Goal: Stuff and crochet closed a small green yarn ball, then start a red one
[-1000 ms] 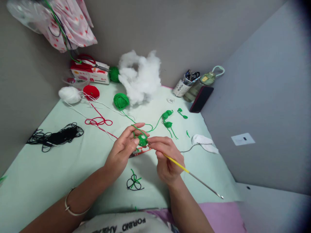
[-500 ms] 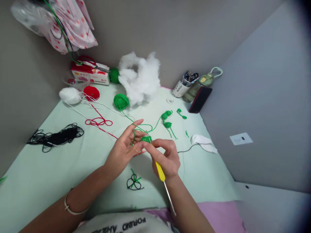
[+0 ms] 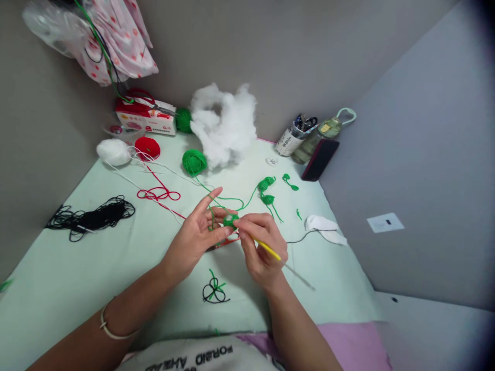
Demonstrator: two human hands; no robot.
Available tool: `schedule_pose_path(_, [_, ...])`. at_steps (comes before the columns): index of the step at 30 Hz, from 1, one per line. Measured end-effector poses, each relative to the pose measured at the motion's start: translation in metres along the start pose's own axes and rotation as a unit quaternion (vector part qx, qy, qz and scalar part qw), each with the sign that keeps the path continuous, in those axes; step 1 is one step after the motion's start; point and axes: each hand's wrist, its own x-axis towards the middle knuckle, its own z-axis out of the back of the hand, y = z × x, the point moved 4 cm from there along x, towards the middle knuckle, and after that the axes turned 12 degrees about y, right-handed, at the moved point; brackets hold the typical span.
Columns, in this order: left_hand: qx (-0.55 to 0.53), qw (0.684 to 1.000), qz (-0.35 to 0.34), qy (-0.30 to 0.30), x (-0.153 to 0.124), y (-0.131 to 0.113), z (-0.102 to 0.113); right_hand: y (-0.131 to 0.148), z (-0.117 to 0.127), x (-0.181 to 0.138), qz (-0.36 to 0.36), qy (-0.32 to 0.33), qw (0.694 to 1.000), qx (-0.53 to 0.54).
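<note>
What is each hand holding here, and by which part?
The left hand pinches the green crochet piece at its edge between thumb and fingers. The right hand grips the crochet hook by its yellow handle.

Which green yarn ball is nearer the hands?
The front green ball, whose strand runs toward the left hand. The other green ball sits farther back, beside the box.

Grey walls point(image 3: 309, 51); pale green table point(image 3: 96, 268)
</note>
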Motion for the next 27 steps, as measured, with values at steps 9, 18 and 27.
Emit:
schedule_pose_path(9, [-0.137, 0.988, 0.035, 0.057, -0.002, 0.009, -0.009, 0.001, -0.004, -0.007, -0.006, -0.063, 0.998, 0.012])
schedule_pose_path(18, [-0.112, 0.991, 0.045, 0.054, 0.000, -0.003, 0.000, -0.014, 0.004, 0.003, -0.108, -0.051, 0.961, 0.250])
schedule_pose_path(27, [0.065, 0.997, -0.031, 0.026, -0.002, -0.012, 0.011, -0.023, 0.006, 0.001, -0.148, -0.048, 0.920, 0.358])
